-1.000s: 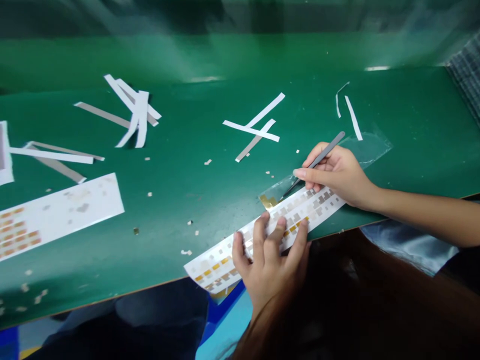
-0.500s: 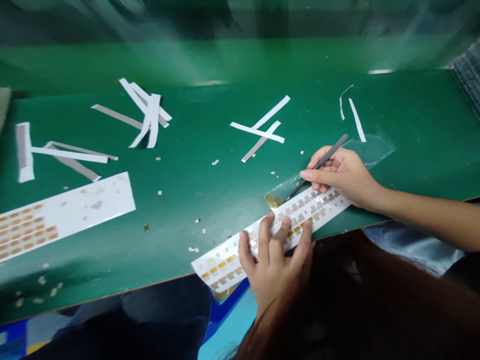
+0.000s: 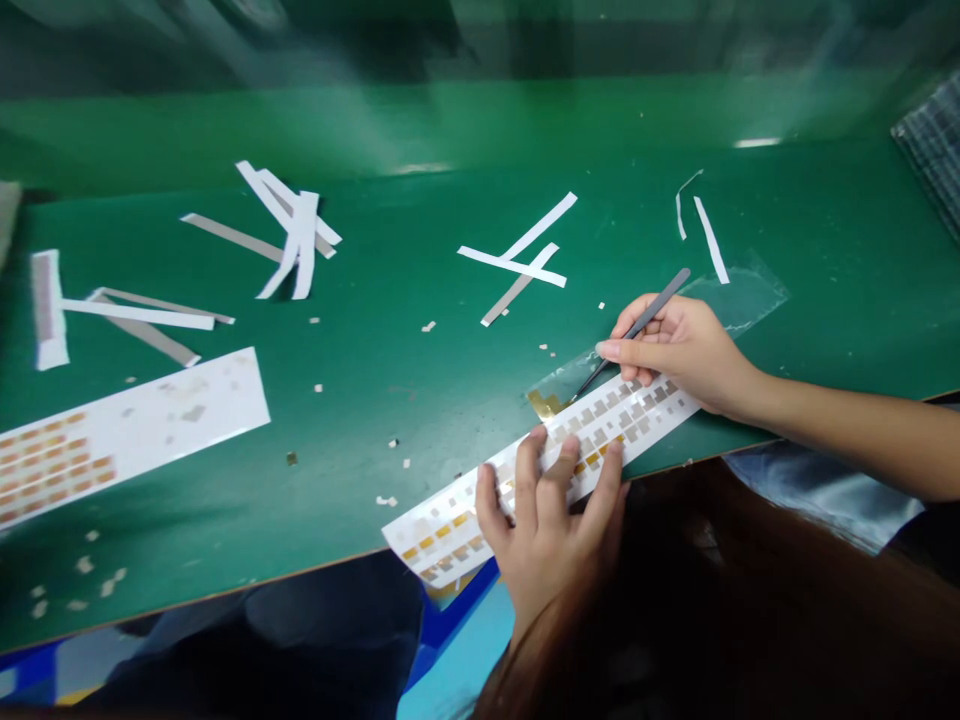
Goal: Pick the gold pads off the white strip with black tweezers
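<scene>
My right hand (image 3: 679,350) grips dark tweezers (image 3: 637,322) between thumb and fingers. Their tips meet the lower end of a clear film (image 3: 559,378), beside a small gold patch (image 3: 545,403) on it. A long white sheet (image 3: 439,503) with rows of grey and amber pieces lies slanted along the table's front edge. Across its middle my left hand (image 3: 551,505) rests, fingers spread, pressing it down. The sheet's near left corner juts past the edge. Some of its pieces are hidden beneath my fingers.
On the green table (image 3: 360,380) lie loose white and grey strips (image 3: 517,262), with more strips (image 3: 300,240) further left. A second white sheet (image 3: 225,385) with amber pieces is at the left. Small scraps (image 3: 386,500) are scattered about. Checked cloth (image 3: 934,150) shows at far right.
The whole view has shifted very slightly. Both hands, the tweezers and the sheet keep the same places relative to one another.
</scene>
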{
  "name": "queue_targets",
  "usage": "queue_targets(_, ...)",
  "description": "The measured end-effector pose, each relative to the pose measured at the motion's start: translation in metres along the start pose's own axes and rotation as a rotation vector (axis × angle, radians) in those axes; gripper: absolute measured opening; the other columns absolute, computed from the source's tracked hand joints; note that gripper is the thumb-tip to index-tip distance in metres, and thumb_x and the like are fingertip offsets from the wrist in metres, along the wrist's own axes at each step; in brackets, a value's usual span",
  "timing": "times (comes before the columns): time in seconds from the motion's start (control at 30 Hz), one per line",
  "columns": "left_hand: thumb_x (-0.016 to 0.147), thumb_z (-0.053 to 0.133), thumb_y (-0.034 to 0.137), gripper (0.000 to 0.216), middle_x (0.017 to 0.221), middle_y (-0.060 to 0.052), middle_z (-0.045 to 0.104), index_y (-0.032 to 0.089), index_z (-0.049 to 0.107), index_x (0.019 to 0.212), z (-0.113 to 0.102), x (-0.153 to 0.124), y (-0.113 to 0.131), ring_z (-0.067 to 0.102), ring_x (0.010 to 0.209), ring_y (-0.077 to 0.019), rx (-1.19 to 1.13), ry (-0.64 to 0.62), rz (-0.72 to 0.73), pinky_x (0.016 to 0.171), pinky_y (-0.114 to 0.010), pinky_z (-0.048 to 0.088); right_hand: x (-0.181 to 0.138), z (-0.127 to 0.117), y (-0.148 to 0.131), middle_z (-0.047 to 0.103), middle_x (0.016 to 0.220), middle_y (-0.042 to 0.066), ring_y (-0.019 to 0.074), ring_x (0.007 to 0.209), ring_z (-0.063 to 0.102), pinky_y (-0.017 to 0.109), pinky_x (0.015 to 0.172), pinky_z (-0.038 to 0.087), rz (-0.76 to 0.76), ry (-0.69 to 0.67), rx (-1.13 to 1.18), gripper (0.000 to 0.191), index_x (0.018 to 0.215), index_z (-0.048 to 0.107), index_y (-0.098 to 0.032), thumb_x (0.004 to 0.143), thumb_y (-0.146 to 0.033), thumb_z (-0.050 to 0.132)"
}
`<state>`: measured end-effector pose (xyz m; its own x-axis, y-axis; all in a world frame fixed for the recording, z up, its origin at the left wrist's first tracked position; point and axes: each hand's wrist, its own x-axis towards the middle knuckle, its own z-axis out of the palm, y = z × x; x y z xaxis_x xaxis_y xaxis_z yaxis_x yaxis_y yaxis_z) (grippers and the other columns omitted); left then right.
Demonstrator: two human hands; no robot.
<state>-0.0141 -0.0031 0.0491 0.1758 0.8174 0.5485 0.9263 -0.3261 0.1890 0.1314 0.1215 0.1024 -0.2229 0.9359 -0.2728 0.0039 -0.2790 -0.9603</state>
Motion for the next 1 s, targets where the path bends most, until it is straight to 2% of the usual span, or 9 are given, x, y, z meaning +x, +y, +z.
queue_targets(1.0, 0.073, 0.067, 0.028, 0.034, 0.104, -0.007, 0.060, 0.030, 0.061, 0.107, 0.0008, -0.0011, 0.0001, 0.049, 0.118, -0.0308, 0.016, 0.013, 0.012, 0.101, -0.057, 0.028, 0.0015, -0.0007, 0.0026, 0.059, 0.050, -0.004, 0.0057, 0.040, 0.049, 0.018, 0.038, 0.038, -0.026, -0.016, -0.012, 0.024, 0.069, 0.055, -0.016, 0.064, -0.023, 0.077)
